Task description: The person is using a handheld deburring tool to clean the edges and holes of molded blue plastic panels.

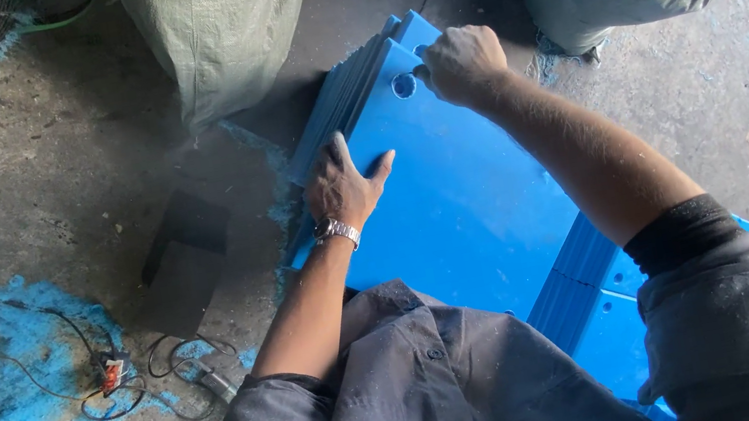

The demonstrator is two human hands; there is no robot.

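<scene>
Blue plastic sheet (pixel 463 196) lies on top of a stack of like sheets on the concrete floor (pixel 64 171); your left hand (pixel 342 185) rests flat and released on its edge, your right hand (pixel 463 62) is clenched on the far corner beside a drilled hole (pixel 403 86), the sheet not yet lifted

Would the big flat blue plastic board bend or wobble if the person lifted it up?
Probably not much: the big flat blue plastic board looks thick-edged and lies dead flat under the left hand, so likely stiff. It seems heavy, being wide. Its smooth face may be slippery, which may be why the right hand grips the corner.
</scene>
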